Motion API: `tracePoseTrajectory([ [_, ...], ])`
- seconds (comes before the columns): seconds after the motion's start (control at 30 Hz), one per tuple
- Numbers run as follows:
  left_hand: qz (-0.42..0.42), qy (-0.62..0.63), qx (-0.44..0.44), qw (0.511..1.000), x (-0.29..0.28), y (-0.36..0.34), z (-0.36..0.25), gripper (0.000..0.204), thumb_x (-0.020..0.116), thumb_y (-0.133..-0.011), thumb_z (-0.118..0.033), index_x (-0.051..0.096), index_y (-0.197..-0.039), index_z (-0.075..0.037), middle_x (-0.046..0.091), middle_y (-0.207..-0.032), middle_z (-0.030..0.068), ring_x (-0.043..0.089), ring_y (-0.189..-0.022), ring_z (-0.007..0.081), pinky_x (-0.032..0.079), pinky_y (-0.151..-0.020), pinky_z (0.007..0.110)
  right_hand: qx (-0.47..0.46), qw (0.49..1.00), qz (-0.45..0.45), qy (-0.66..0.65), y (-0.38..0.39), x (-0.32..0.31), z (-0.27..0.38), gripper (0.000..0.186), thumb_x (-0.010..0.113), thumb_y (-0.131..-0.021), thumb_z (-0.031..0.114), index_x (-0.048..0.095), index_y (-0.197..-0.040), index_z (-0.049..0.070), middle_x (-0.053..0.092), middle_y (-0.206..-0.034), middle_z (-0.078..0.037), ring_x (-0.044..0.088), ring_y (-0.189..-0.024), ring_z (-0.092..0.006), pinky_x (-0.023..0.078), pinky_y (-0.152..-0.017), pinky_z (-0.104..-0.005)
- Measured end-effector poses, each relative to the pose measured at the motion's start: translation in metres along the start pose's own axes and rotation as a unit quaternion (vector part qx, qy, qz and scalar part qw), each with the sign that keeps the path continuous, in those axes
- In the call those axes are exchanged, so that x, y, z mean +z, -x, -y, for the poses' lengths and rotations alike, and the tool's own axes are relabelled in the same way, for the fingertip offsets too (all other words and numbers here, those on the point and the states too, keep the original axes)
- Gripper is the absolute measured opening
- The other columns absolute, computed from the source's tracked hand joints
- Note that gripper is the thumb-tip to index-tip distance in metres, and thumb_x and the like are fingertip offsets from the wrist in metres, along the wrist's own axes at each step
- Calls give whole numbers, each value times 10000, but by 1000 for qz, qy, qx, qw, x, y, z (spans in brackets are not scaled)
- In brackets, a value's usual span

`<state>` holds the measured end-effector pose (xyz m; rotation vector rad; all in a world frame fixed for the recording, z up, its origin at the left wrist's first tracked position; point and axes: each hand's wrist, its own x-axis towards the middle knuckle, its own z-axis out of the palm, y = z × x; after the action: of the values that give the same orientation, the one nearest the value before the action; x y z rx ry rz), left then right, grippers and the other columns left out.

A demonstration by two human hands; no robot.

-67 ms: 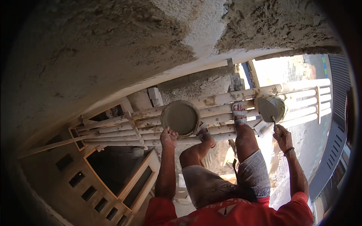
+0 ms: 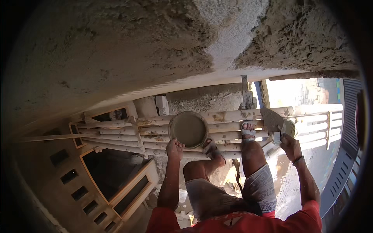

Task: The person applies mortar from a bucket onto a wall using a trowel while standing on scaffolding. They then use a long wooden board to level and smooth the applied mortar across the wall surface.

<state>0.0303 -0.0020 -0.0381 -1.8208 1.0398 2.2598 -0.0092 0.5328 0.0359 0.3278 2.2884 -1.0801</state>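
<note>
My left hand [image 2: 175, 148] is closed on the near rim of a round bucket [image 2: 171, 130], which holds smooth grey mortar [image 2: 189, 129]. A trowel [image 2: 272, 119] is in my right hand [image 2: 290, 147], its fingers wrapped round the handle. The pointed blade carries a grey coat of mortar and tilts away to the upper left. Partly behind that blade, a second mortar-smeared bucket [image 2: 290, 128] rests on the poles. How much mortar it holds is hidden.
I stand on a scaffold of pale round poles [image 2: 229, 116] with gaps between them. My sandalled feet [image 2: 248, 131] are between the buckets. A rough, partly plastered wall [image 2: 155, 50] rises ahead. Framed openings [image 2: 116, 174] lie below left, sunlit paving [image 2: 289, 182] below right.
The trowel blade has come up from the second bucket and turned toward the upper left. The whole view has tilted, so the scaffold and both hands appear lower. My left hand stays at the bucket rim.
</note>
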Motion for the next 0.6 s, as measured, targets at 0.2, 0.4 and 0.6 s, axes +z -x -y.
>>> tracePoseTrajectory([
  [0.2,129,-3,112,985,-15,-18,23,90,559,-864,-114,520,-789,-82,454,-619,3,446,-538,129,423,-574,314,-150,983,104,-4,-108,34,57,236,623,-747,20,580,-977,42,620,-828,-140,607,-740,-312,476,-653,-343],
  [0.4,194,-22,252,948,-25,-20,22,159,548,-862,-26,541,-1020,-30,534,-759,37,477,-528,95,441,-525,270,-244,939,209,124,-188,113,107,381,695,-751,70,567,-1105,8,630,-841,-97,548,-688,-147,464,-659,-273],
  [0.6,175,-113,363,908,-32,-40,29,215,508,-874,-39,544,-1083,-2,561,-876,63,521,-586,101,451,-540,235,-314,875,300,215,-232,193,141,424,656,-775,18,459,-1150,32,624,-844,-109,589,-751,-167,478,-695,-299],
])
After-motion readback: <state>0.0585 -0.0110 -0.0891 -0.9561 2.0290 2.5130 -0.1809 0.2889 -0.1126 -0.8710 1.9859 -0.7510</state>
